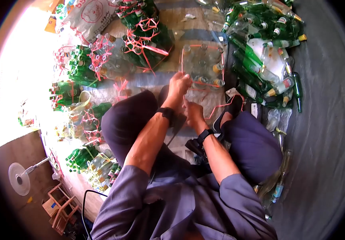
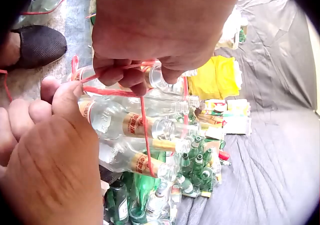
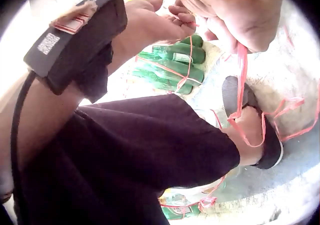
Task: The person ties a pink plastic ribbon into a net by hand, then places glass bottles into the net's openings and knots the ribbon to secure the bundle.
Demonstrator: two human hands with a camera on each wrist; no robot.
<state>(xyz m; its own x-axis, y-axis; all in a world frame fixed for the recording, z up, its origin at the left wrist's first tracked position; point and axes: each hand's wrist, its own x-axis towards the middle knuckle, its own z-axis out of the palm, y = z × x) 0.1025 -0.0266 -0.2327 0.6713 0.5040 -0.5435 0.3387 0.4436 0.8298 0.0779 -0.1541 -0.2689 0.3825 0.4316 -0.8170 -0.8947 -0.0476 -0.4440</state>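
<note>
Bottles of clear glass stand upright just ahead of the left hand, farther from the right hand; both pinch pink twine.

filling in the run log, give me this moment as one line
left hand: holds pink string | right hand: holds string | clear bottles: upright, string around them | bottle heap: to their right

Blue-banded floor beneath clear bottles and green bottles (many in pink string).
</note>
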